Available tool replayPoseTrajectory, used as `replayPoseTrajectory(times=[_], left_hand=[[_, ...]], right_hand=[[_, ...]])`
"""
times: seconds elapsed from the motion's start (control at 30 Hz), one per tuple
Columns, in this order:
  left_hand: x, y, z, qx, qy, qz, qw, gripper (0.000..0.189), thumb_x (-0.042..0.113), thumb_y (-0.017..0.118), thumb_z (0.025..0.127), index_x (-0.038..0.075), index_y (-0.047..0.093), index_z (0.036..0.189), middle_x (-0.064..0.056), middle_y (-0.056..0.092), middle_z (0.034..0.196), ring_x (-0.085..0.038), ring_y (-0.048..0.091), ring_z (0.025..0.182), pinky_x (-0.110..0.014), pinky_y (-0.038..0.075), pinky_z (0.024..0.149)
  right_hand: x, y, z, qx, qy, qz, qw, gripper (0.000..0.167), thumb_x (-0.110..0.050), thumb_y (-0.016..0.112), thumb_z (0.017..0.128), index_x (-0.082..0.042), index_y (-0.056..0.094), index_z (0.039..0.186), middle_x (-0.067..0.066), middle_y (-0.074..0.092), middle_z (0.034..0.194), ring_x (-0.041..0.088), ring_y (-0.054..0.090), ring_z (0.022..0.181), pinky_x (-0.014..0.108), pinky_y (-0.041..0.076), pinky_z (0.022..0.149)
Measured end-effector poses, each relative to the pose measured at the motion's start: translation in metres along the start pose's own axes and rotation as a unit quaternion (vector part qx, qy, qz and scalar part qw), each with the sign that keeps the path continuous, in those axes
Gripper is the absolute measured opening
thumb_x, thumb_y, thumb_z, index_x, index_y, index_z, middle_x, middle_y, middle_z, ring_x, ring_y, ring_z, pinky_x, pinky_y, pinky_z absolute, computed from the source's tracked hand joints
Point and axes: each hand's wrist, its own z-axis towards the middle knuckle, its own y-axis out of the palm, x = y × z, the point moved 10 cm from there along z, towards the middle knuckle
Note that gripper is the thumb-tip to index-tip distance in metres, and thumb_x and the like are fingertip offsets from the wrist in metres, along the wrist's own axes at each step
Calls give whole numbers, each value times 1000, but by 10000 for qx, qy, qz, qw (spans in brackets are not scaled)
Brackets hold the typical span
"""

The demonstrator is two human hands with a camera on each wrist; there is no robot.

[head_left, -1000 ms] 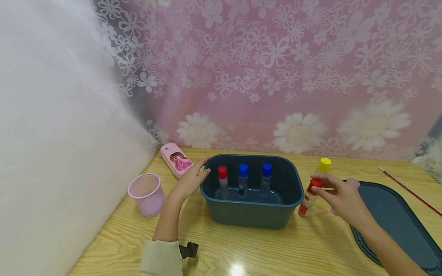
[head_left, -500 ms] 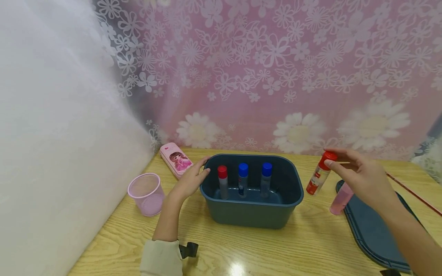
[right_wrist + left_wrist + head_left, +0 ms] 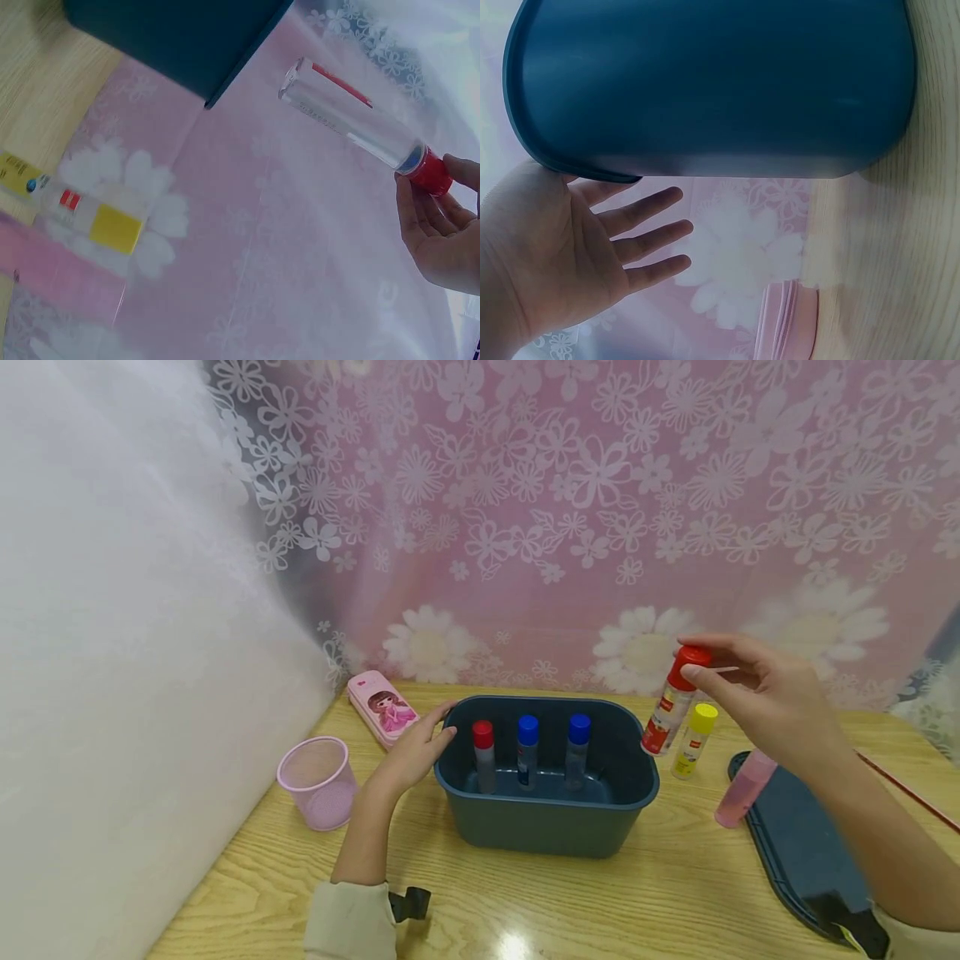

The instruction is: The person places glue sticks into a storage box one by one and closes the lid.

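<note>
My right hand (image 3: 783,702) grips the red cap of a clear glue bottle (image 3: 666,714), which hangs tilted in the air above the right rim of the dark blue bin (image 3: 540,827). In the right wrist view, fingers and thumb are around the cap of this glue bottle (image 3: 352,112). My left hand (image 3: 412,756) rests at the bin's left end; in the left wrist view its fingers (image 3: 656,240) are spread and straight beside the rim. Inside the bin stand a red-capped bottle (image 3: 485,760) and two blue-capped bottles (image 3: 528,752).
A yellow-capped glue bottle (image 3: 693,743) stands right of the bin. Near it a pink translucent tube (image 3: 742,793) leans by a dark lid (image 3: 817,843). A red stick (image 3: 911,793) lies behind. At left are a pink mesh cup (image 3: 322,785) and a pink pencil case (image 3: 384,706).
My right hand first moved right and up with the red-capped glue bottle, then left and higher to the bin's right rim. The left hand and the bin have stayed put.
</note>
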Motion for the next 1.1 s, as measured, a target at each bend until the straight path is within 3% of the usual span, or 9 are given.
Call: replayPoseTrajectory(times=[0.27, 0.53, 0.8, 1.1], left_hand=[[0, 1, 0, 2, -42, 38, 10000, 47, 22, 45, 97, 9, 36, 141, -16, 41, 137, -29, 35, 127, -51, 26, 101], [0, 1, 0, -14, -25, 36, 10000, 47, 23, 45, 97, 9, 36, 141, -15, 40, 138, -29, 34, 127, -50, 26, 101], [-1, 0, 0, 13, 4, 20, 10000, 46, 22, 45, 97, 10, 37, 141, -15, 41, 138, -28, 35, 127, -50, 26, 101], [-1, -1, 0, 16, 3, 1, 10000, 47, 22, 45, 97, 10, 36, 141, -15, 41, 137, -28, 35, 127, -50, 26, 101]], right_hand=[[-27, 35, 7, -365, -515, 264, 9977, 34, -11, 62, 88, -12, 59, 122, 7, 63, 100, 2, 59, 81, 12, 46, 66], [-40, 72, 14, -604, -726, 584, 9938, 32, -10, 64, 87, -6, 60, 119, 8, 65, 99, 19, 63, 78, 17, 49, 65], [-43, 114, 19, -1005, -663, 739, 9900, 31, -12, 63, 88, -7, 60, 118, 6, 64, 96, 20, 62, 82, 30, 52, 70], [-45, 155, 19, -1424, -321, 1132, 9828, 32, -15, 64, 87, -9, 60, 118, 3, 63, 101, 17, 62, 85, 31, 51, 71]])
